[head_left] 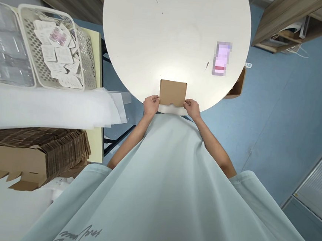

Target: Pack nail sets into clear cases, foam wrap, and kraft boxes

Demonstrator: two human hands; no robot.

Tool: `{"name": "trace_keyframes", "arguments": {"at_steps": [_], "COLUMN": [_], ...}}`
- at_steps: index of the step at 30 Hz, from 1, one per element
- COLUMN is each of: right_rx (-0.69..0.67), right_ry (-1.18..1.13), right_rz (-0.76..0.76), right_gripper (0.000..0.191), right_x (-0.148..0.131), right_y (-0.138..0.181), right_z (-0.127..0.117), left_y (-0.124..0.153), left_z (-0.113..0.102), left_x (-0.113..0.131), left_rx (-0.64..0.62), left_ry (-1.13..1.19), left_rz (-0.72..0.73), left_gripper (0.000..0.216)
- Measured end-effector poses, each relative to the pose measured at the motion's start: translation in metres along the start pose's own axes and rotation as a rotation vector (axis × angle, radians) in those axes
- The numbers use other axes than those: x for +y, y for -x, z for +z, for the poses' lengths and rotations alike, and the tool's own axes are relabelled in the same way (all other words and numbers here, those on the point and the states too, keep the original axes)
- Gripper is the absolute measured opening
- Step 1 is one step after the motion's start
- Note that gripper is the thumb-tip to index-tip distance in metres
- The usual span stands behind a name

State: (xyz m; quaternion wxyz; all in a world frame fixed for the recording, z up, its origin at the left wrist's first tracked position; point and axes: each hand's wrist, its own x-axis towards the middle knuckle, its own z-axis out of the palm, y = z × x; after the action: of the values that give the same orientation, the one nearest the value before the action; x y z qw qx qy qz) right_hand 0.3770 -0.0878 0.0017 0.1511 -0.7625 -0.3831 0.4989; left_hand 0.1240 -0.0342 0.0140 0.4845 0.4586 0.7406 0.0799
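Box (173, 93), near edge of surface (137, 33): your left fingers (155, 97) and right fingers (189, 101), nearly closed, pinch its near corners; uneven pressure could crease it.

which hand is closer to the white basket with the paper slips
Left. The left hand, at the near left corner of the cardboard box, is on the side toward the white basket; the right hand, at the near right corner, is farther away.

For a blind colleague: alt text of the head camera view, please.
A person's left hand and right hand hold a brown cardboard box at the near edge of a round white table. A pixelated pink item lies on the table's right side; a white basket stands off to the left.
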Motion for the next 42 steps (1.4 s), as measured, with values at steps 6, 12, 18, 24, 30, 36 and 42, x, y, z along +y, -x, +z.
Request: {"name": "trace_keyframes", "arguments": {"at_steps": [6,12,18,24,30,36,42], "right_rx": [0.004,0.056,0.073,0.112,0.083,0.090,0.089], "right_ry": [-0.092,-0.055,-0.026,-0.046,0.002,0.020,-0.074], "right_rz": [0.066,0.065,0.084,0.034,-0.053,-0.128,-0.233], "right_gripper": [0.022,0.020,0.023,0.030,0.047,0.046,0.066], "right_x": [0.010,0.007,0.004,0.005,0.004,0.000,-0.015], "right_y": [-0.009,-0.009,-0.007,-0.006,-0.011,-0.013,0.006], "right_z": [0.009,0.010,0.014,0.016,0.015,0.011,-0.016], "left_y": [-0.008,-0.010,-0.011,-0.012,-0.015,-0.012,0.008], "left_z": [0.009,0.019,0.026,0.031,0.032,0.024,-0.012], "left_x": [-0.010,-0.015,-0.018,-0.018,-0.015,-0.009,-0.001], "left_rx": [0.027,0.012,0.025,0.048,0.075,0.013,0.026], "left_ry": [0.069,0.055,0.039,-0.018,-0.049,-0.010,0.000], "left_rz": [-0.016,-0.033,-0.006,0.010,0.050,0.066,0.208], "left_gripper": [0.034,0.040,0.041,0.039,0.041,0.044,0.038]}}
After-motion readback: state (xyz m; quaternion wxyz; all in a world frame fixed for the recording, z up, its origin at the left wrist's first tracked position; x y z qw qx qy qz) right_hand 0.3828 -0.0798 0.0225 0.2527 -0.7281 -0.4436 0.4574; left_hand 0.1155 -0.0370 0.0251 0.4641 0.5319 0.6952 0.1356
